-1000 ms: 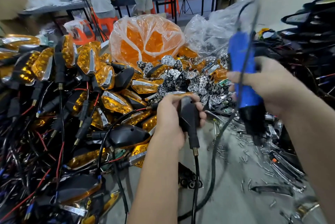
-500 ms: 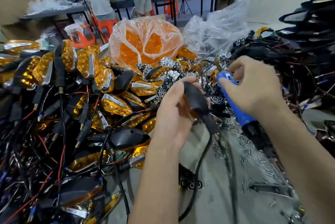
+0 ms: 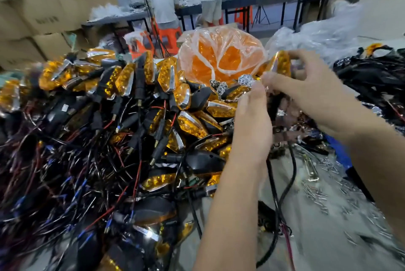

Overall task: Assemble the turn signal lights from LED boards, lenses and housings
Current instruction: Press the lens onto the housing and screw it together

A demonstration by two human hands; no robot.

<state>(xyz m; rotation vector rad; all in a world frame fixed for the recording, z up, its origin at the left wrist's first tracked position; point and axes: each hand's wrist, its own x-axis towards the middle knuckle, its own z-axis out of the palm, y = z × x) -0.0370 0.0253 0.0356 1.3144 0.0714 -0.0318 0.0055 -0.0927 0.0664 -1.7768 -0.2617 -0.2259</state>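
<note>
both hands raised over the worktop [image 3: 317, 237], near the far heap. right hand [image 3: 306, 93]: grip pinched on an amber turn signal light [image 3: 281, 63], thumb and fingertips clamped at its edge; the light is tilted, held just in front of the bagged orange lenses [image 3: 219, 58]. left hand [image 3: 252, 126]: fingers reach up to touch the right hand's fingers just below the light; blurred, cannot tell whether its grip is apart or clamped on anything. a black cable [image 3: 285, 183] hangs below the hands. a pile of finished lights with wires [image 3: 131, 117] lies to the left. loose screws [image 3: 324, 196] are scattered to the right.
</note>
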